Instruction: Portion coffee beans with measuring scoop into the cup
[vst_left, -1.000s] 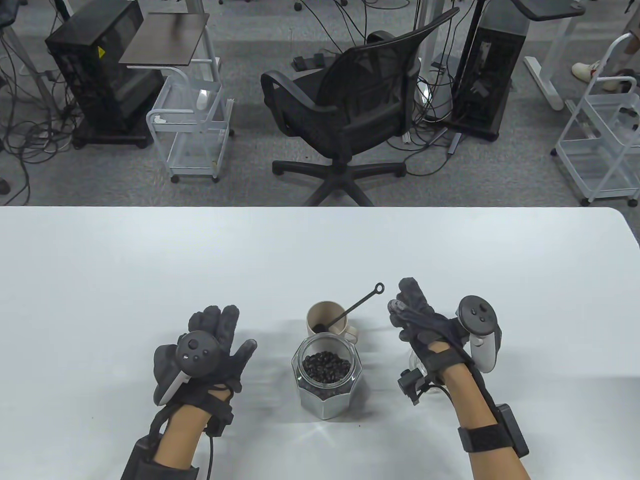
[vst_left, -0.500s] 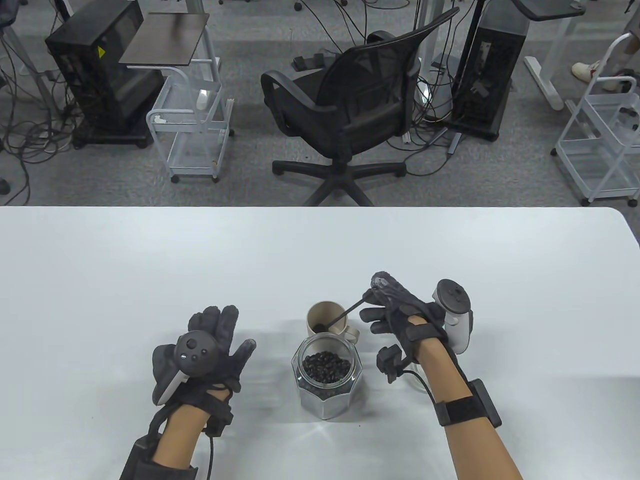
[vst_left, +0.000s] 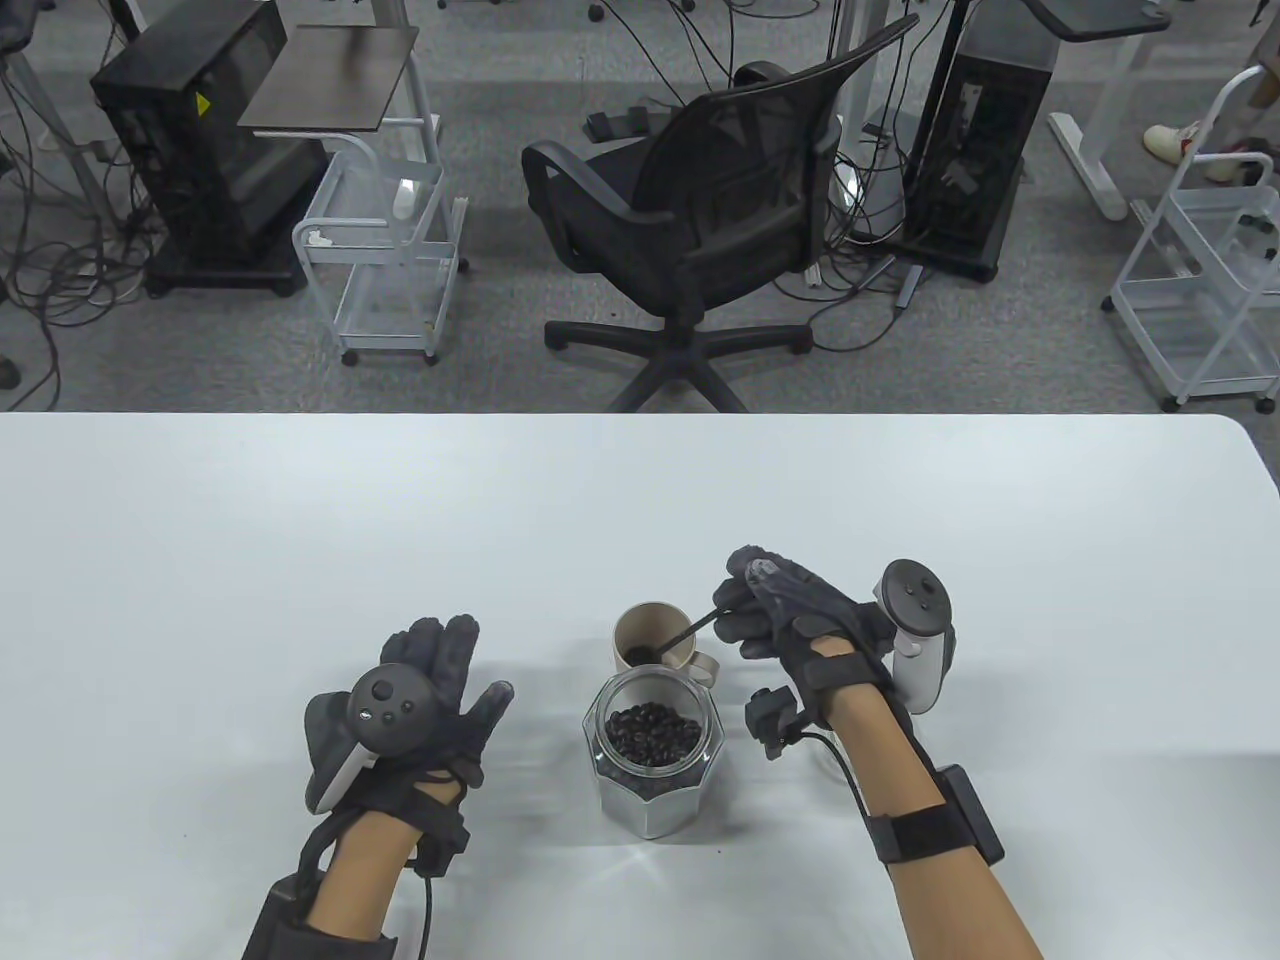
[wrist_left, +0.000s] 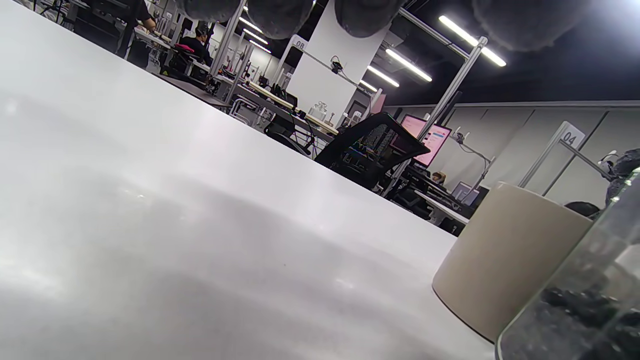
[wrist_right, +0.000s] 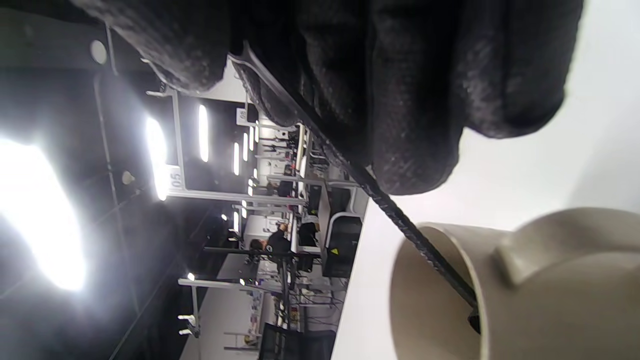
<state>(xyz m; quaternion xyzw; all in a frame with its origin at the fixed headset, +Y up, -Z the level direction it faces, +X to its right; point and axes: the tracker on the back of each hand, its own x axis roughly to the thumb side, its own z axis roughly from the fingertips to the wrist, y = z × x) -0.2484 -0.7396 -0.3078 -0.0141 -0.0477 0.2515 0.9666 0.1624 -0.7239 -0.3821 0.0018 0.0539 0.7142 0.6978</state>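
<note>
A beige cup (vst_left: 655, 640) (wrist_left: 505, 260) (wrist_right: 525, 295) stands on the white table just behind a glass jar (vst_left: 655, 750) (wrist_left: 575, 310) of dark coffee beans. A thin black measuring scoop (vst_left: 680, 637) (wrist_right: 400, 220) leans in the cup, bowl down inside and handle slanting up to the right. My right hand (vst_left: 760, 600) grips the upper end of that handle, fingers curled round it. My left hand (vst_left: 440, 680) lies flat on the table left of the jar, fingers straight, holding nothing.
The white table (vst_left: 300, 520) spreads wide behind and to both sides. Beyond its far edge stand a black office chair (vst_left: 720, 210), white wire carts (vst_left: 385, 260) and computer towers on the floor. The table's right rear corner is rounded.
My right hand swung left from beside the cup and closed on the scoop handle, then settled slightly lower. The left hand, cup and jar stayed still.
</note>
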